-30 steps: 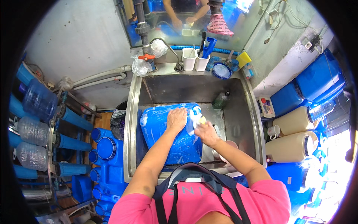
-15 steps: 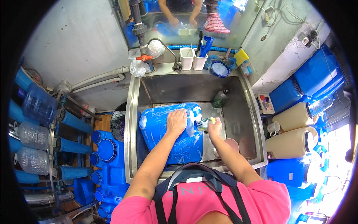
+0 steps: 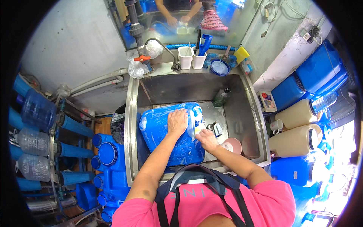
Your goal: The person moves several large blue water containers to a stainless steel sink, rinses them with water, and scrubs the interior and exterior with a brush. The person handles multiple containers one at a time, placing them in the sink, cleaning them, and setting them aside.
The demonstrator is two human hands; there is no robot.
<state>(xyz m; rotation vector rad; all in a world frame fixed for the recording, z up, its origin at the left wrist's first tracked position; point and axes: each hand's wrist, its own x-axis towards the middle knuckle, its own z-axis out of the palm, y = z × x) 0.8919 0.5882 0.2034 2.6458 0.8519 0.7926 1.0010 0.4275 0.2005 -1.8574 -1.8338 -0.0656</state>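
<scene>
A blue plastic jug [image 3: 162, 132], streaked with white suds, lies in a steel sink [image 3: 261, 125]. My left hand [image 3: 177, 123] rests flat on its upper side, fingers stretched out. At the jug's right end, by the suds-covered mouth, my right hand [image 3: 206, 139] is closed on a small pale yellow sponge [image 3: 197, 130], partly hidden by the fingers. Just right of that hand, a small dark-and-white thing [image 3: 217, 129] lies on the sink floor; its kind is unclear. A pink bowl [image 3: 232, 146] sits beside my right wrist, and a dark green bottle [image 3: 221, 97] stands farther back.
Two white holders [image 3: 185, 57] with tools, a round blue-rimmed lid [image 3: 219, 67] and a yellow sponge [image 3: 241, 55] line the back ledge. An orange-handled valve [image 3: 142, 59] is at the back left. Blue jugs [image 3: 113, 162] crowd the left side; beige jugs [image 3: 293, 140] line the right.
My right hand has moved left and down, against the jug's end. The dark thing it held now appears on the sink floor. My left hand stays on the jug. The view has shifted slightly.
</scene>
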